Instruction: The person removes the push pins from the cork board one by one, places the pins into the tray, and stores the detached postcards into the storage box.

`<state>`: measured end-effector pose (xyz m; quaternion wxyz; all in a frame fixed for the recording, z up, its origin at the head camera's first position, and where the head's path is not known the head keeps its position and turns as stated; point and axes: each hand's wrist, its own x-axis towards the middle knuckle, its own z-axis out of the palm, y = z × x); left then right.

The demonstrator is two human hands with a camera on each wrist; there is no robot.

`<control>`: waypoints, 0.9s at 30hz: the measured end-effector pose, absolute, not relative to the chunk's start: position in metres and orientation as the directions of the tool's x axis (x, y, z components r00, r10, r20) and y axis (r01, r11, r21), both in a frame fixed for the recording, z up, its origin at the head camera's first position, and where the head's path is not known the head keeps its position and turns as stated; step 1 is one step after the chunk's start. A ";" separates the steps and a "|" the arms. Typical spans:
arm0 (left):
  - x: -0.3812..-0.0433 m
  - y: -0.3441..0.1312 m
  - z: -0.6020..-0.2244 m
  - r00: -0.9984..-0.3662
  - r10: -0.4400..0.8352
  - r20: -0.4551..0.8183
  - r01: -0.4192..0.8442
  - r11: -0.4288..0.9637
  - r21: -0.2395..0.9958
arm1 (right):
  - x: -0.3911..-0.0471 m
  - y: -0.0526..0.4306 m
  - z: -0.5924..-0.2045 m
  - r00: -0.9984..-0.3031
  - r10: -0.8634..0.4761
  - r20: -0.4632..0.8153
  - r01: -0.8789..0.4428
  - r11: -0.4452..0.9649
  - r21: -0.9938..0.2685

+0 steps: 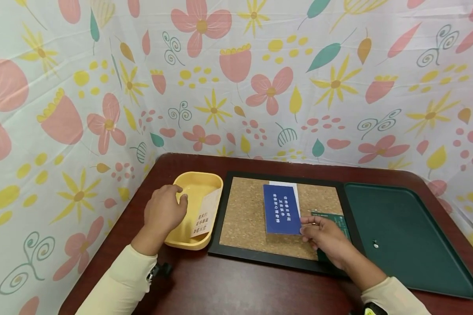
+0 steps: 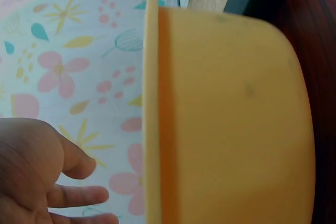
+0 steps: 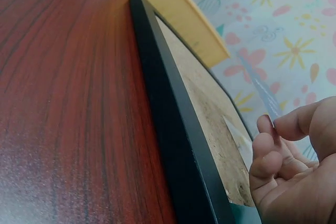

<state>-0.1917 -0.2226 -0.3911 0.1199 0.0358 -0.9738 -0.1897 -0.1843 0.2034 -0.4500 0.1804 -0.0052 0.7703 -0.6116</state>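
My right hand (image 1: 326, 237) pinches the lower right corner of a blue card (image 1: 280, 210) with white lettering, between thumb and fingers. In the right wrist view the card (image 3: 259, 85) appears almost edge-on, held above the framed cork board (image 1: 242, 214). A white card (image 1: 284, 183) shows partly from behind the blue one. Beneath my right hand, a dark green card (image 1: 339, 222) lies at the board's right side, partly hidden. My left hand (image 1: 164, 209) hovers over the left side of a yellow tray (image 1: 199, 176), fingers loosely bent and holding nothing.
A pale pink card (image 1: 206, 213) with lettering leans inside the yellow tray. Right of the board lies a dark green tray (image 1: 410, 227) with a small shiny piece (image 1: 375, 244) in it. Flower-patterned cloth (image 1: 236, 87) stands behind and left of the brown table (image 1: 236, 284).
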 end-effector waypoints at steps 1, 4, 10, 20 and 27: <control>-0.192 -0.225 -0.392 -0.971 -0.120 0.208 -0.035 0.928 0.370 | -0.184 0.203 -0.450 -0.936 -0.225 -0.270 0.212 0.253 -0.944; -0.194 -0.231 -0.393 -0.975 -0.144 0.168 -0.077 0.934 0.350 | -0.184 0.203 -0.448 -0.940 -0.219 -0.260 0.202 0.254 -0.946; -0.197 -0.242 -0.394 -0.979 -0.186 0.079 -0.151 0.933 0.327 | -0.183 0.201 -0.447 -0.945 -0.202 -0.256 0.209 0.229 -0.951; -0.201 -0.252 -0.396 -0.973 -0.225 -0.052 -0.230 0.920 0.318 | -0.181 0.197 -0.448 -0.945 -0.193 -0.265 0.234 0.170 -0.957; -0.203 -0.257 -0.401 -0.975 -0.215 -0.058 -0.223 0.926 0.306 | -0.180 0.195 -0.448 -0.944 -0.185 -0.272 0.243 0.166 -0.956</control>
